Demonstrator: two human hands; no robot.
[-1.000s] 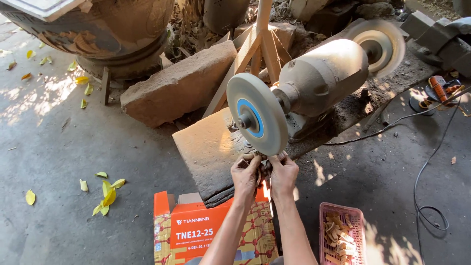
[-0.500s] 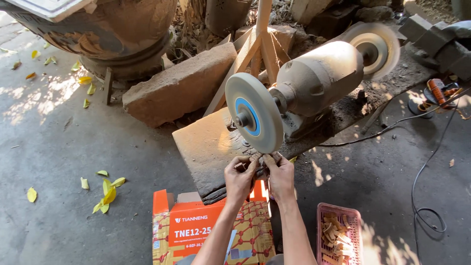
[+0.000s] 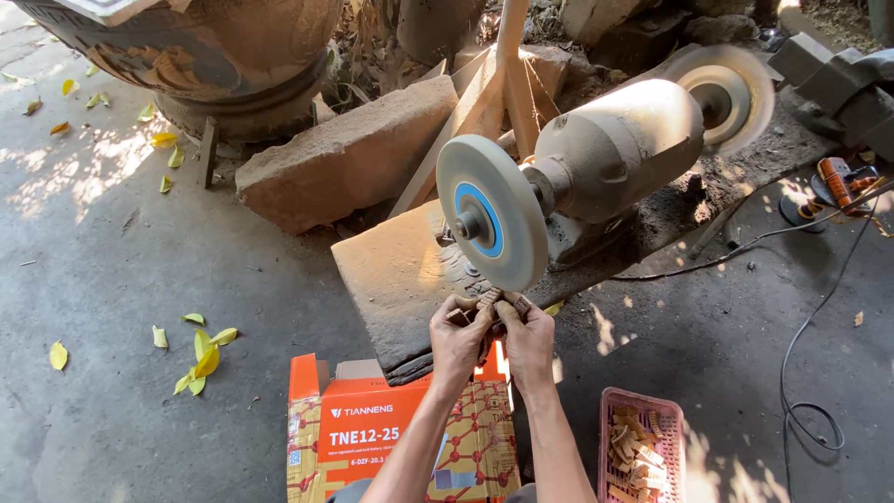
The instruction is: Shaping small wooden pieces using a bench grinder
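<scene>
Both hands, left hand and right hand, pinch a wooden piece under the grinding wheel (grey concrete floor).

A grey double-wheel bench grinder is set on a flat stone slab. Before the slab, an orange cardboard box is placed, with a pink plastic basket to its right. Behind the slab, a large reddish stone block is laid.

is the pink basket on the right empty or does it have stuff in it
Not empty. The pink slatted plastic basket on the ground holds a heap of small tan wooden pieces, filling much of its inside; its bottom end is cut off.
</scene>
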